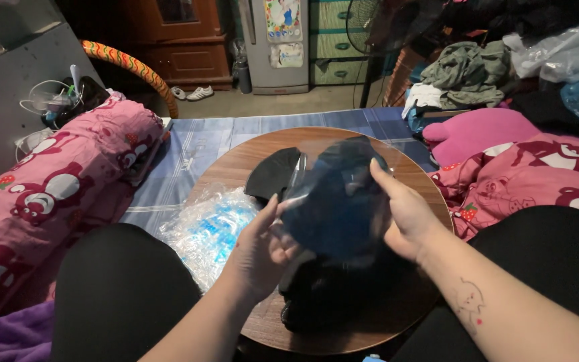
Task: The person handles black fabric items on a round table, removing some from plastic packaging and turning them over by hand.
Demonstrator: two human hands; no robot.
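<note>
A: Head view, status. Both hands up over the round wooden table (pixel 236 164), holding one clear plastic bag (pixel 336 201) with a dark blue folded cloth inside.

B: Finger state?

A: Left hand (pixel 259 251) at 9 o'clock of the bag, fingers together and curled onto its lower left edge, thumb pressed on the plastic. Right hand (pixel 403 214) at 3 o'clock, forefinger straight and laid up along the bag's right edge, other fingers behind the bag, can't tell how they sit.

B: Where's the bag relative to the table?

A: Lifted, tilted toward the camera, above the table's centre. Can't tell if its bottom touches the pile under it.

B: What pile?

A: Dark clothes (pixel 316 295) on the table at 6 o'clock, just under the hands. Another black piece (pixel 273 174) lies flat at 11 o'clock of the bag, partly behind it.

B: Anything else close by?

A: Stack of empty clear bags (pixel 209 231) with blue print at 9 o'clock, hanging over the table's left rim, just beside the left wrist. Table sits on a blue striped mat (pixel 196 144). Pink printed blanket (pixel 68 181) at far 9 o'clock, the same print on another one (pixel 544 174) at 3 o'clock. Person's knees in black at both lower corners.
</note>
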